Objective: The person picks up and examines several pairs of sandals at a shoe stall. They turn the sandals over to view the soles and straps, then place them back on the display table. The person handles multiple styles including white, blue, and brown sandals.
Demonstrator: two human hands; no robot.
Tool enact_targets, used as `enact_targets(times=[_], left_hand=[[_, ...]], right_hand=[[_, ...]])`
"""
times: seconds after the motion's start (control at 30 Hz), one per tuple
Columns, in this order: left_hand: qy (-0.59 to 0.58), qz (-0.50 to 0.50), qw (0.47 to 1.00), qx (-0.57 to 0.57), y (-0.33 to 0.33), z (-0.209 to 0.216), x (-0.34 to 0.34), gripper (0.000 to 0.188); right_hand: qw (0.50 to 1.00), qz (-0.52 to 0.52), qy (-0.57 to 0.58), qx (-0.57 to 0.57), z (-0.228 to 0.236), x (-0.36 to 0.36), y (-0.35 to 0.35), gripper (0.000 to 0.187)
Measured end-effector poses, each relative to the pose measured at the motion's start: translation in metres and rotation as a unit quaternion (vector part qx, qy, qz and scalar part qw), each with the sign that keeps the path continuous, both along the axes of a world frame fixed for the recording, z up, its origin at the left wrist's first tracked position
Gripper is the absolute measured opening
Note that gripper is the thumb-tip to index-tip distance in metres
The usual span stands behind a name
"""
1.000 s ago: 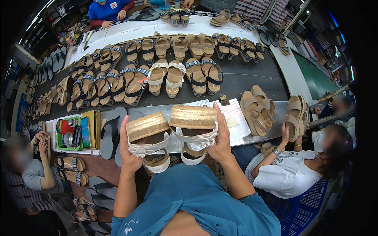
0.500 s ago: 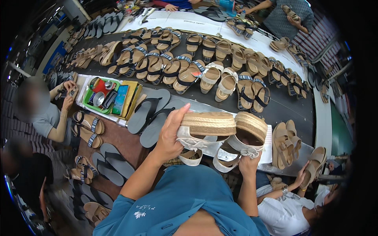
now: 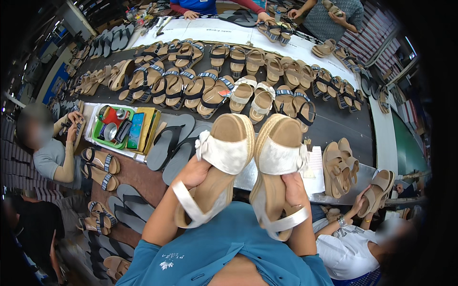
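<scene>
Two white wedge sandals with woven rope edges are held up side by side, toes pointing away and tan footbeds facing me. My left hand [image 3: 194, 172] grips the left sandal [image 3: 226, 151] at its outer side, with its fingers partly hidden behind it. My right hand [image 3: 294, 189] holds the right sandal [image 3: 281, 155] the same way, below its toe strap. A bow-like trim sits on the outer side of each toe strap. The ankle straps hang toward my blue shirt [image 3: 229, 233]. Just beyond stands a similar white pair [image 3: 261, 101].
Rows of sandals [image 3: 193, 90] cover the dark table. At left are grey thong sandals [image 3: 164, 145] and a green basket [image 3: 98, 129] of small items; at right, tan sandals [image 3: 338, 167] beside a paper sheet [image 3: 314, 174]. Co-workers sit left and right [image 3: 353, 248]; others stand across.
Both held sandals have been turned from a side view, straps underneath, to show their footbeds and toe straps. Across the table, a co-worker's hand now reaches to a sandal pair.
</scene>
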State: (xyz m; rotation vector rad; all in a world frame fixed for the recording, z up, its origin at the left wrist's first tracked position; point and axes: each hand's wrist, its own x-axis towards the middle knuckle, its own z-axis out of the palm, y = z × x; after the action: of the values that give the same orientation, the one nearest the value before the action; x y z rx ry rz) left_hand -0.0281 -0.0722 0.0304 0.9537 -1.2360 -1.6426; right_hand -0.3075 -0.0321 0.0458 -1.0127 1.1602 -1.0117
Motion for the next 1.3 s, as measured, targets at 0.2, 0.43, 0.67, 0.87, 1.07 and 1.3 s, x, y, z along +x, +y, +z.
enact_targets(times=[0.2, 0.43, 0.67, 0.87, 1.07, 1.3], left_hand=[[0.234, -0.144, 0.913, 0.303, 0.009, 0.02, -0.019, 0.045], [0.219, -0.203, 0.907, 0.297, 0.017, 0.012, -0.016, 0.049], [0.216, -0.178, 0.919, 0.277, 0.012, 0.01, -0.014, 0.051], [0.062, -0.056, 0.994, 0.064, 0.007, 0.011, -0.01, 0.048], [0.01, -0.134, 0.981, 0.138, 0.004, 0.035, -0.002, 0.049], [0.072, -0.064, 0.98, 0.174, 0.014, 0.01, 0.006, 0.06]], right_hand=[[0.982, 0.061, -0.051, 0.17, -0.003, -0.004, 0.003, 0.049], [0.961, 0.078, -0.18, 0.195, -0.011, 0.004, 0.011, 0.044], [0.968, 0.037, -0.14, 0.204, -0.036, -0.009, 0.018, 0.051], [0.981, -0.004, -0.063, 0.184, -0.017, -0.013, 0.018, 0.053], [0.971, -0.026, -0.076, 0.224, -0.011, -0.018, 0.018, 0.053], [0.973, -0.03, -0.082, 0.212, -0.012, -0.008, 0.019, 0.041]])
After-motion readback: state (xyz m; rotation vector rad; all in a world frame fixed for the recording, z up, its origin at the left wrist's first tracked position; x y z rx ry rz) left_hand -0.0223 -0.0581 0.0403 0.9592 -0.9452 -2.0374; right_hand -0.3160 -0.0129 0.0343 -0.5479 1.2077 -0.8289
